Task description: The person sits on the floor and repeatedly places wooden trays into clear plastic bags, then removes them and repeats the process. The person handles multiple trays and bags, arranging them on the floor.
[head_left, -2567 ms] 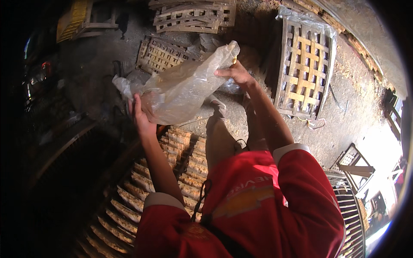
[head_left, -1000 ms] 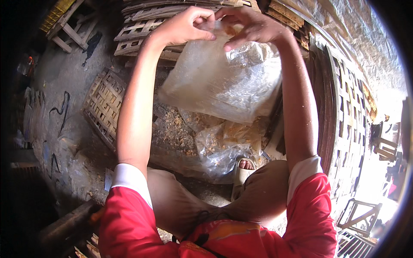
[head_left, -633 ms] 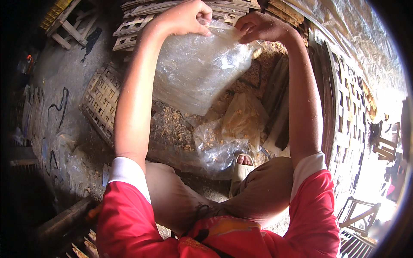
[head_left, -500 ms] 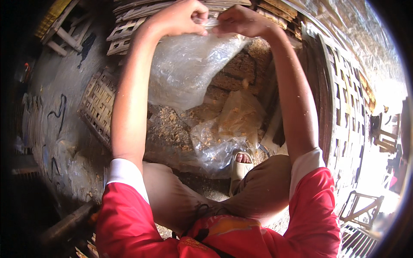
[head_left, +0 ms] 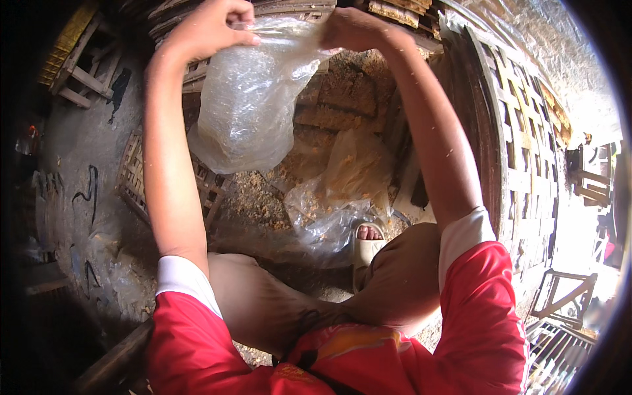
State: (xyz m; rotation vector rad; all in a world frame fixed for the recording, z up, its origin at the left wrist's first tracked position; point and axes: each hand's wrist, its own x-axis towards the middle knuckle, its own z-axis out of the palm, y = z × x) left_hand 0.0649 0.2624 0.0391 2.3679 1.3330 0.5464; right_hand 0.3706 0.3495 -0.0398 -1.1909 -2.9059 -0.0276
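A clear plastic bag hangs between my raised arms, its upper edge stretched sideways. My left hand pinches the left end of that edge between thumb and fingers. At the other end my right hand is closed on the plastic, its fingertips partly smeared by motion. The lower part of the bag bulges and hangs free above the crumb-strewn ground. Another crumpled clear plastic sheet lies on the ground just beyond my sandalled foot.
Woven slatted panels stand along the right, and a smaller woven panel lies at the left. Stacked slats are behind my hands. A wooden stool-like frame stands far left. Brown crumbs cover the ground ahead.
My hands have moved apart, the left one going further left. The bag's edge has stretched between them, and its body has swung left and hangs fuller.
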